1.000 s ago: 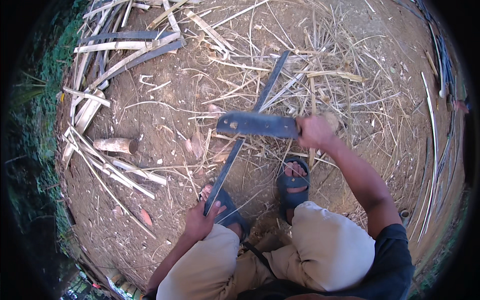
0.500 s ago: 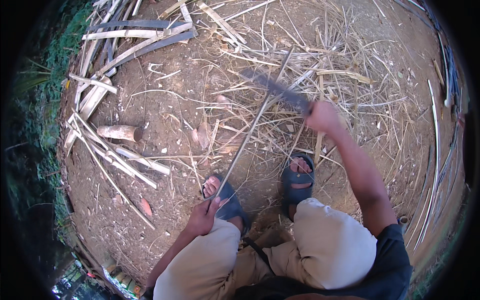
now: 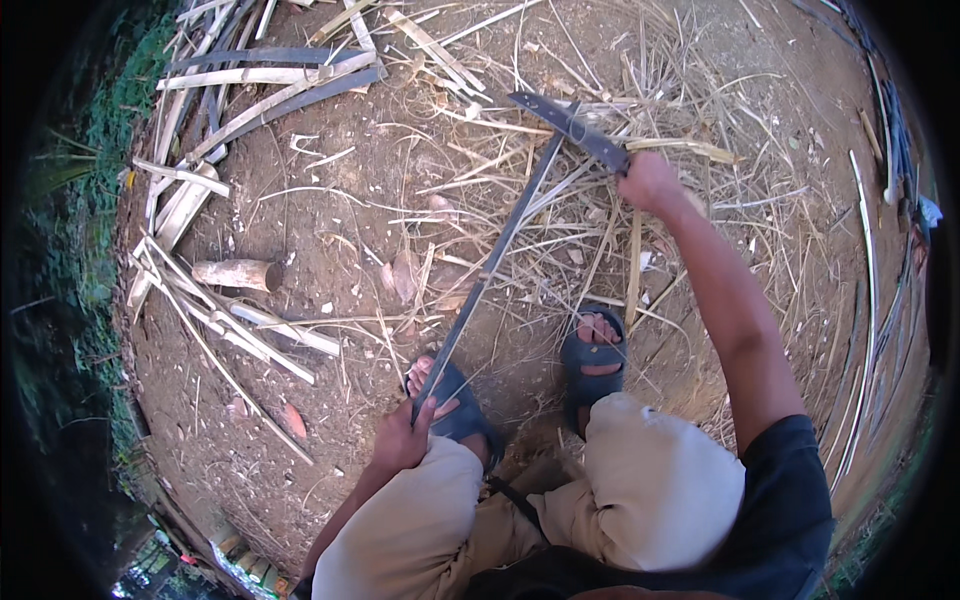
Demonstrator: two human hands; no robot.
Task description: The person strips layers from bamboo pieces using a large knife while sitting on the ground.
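Note:
My left hand point(image 3: 403, 437) is closed round the near end of a long dark strip point(image 3: 500, 245), which looks like split bamboo. The strip slants up and away to the right, over my left sandal point(image 3: 455, 405) and above the litter of shavings. My right hand point(image 3: 650, 183) grips the handle of a machete point(image 3: 575, 130), its handle hidden in my fist. The dark, slightly spotted blade points to the upper left and crosses the strip near its far end. Whether the edge touches the strip, I cannot tell.
Thin shavings point(image 3: 690, 130) lie heaped beyond my feet. Split pale and dark slats point(image 3: 270, 75) are piled at the far left. A short log piece point(image 3: 237, 274) rests on the dirt at left. More long strips point(image 3: 868, 300) run along the right edge.
My right hand has moved away from me with the machete, now nearer the strip's far end. The strip has turned, showing a broader dark face. My left hand stays nearly in place.

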